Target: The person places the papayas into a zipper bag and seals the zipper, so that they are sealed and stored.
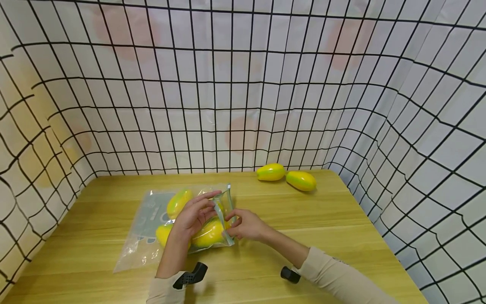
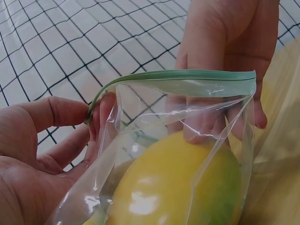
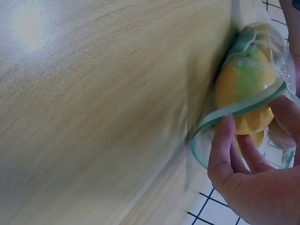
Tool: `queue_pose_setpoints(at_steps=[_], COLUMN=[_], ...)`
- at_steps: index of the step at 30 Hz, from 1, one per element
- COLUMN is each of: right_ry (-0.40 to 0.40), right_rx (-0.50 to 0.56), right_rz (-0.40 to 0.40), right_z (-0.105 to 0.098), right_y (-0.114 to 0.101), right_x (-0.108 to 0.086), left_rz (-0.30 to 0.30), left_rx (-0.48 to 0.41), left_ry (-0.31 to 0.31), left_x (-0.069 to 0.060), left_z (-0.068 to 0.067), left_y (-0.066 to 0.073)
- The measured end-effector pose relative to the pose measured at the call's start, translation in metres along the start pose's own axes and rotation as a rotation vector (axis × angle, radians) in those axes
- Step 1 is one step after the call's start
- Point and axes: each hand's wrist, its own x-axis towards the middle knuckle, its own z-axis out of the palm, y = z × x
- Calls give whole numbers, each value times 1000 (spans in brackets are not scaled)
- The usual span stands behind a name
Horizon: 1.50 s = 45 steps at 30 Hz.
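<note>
A clear zip bag (image 1: 130, 255) with a grey printed panel lies across the left of the table, its green-edged mouth facing right. Several yellow-green papayas (image 1: 179, 203) are in it, and one papaya (image 2: 173, 187) fills the space just behind the mouth. My left hand (image 1: 195, 217) lies over the bag; in the left wrist view its thumb and fingers pinch the green zip strip (image 2: 187, 76). At the mouth is my right hand (image 1: 247, 225), its fingers (image 3: 224, 140) extended against the strip and toward the nearest papaya. Whether those fingertips press the fruit I cannot tell.
Two loose papayas, a left one (image 1: 271, 172) and a right one (image 1: 301, 180), rest near the back edge of the wooden table (image 1: 303, 215). White sheeting behind black wire mesh (image 1: 243, 107) encloses the back and sides. A black device is on each wrist.
</note>
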Motion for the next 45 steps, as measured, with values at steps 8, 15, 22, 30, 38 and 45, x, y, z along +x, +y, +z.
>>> queue_pose_setpoints(at_steps=[8, 15, 22, 30, 38, 45], right_ry=[1, -20, -19, 54, 206, 306], right_rx=[1, 32, 19, -11, -87, -129], right_rz=[2, -3, -18, 4, 42, 59], right_z=[3, 3, -3, -24, -53, -85], right_y=[1, 2, 4, 2, 6, 17], right_x=[2, 2, 1, -3, -6, -8], left_rz=[-1, -7, -12, -18, -19, -15], left_rx=[3, 42, 24, -1, -7, -11], left_ry=[-2, 26, 39, 45, 48, 36], left_x=[0, 0, 0, 0, -1, -1], left_z=[0, 0, 1, 1, 1, 0], left_y=[-1, -1, -1, -1, -1, 0])
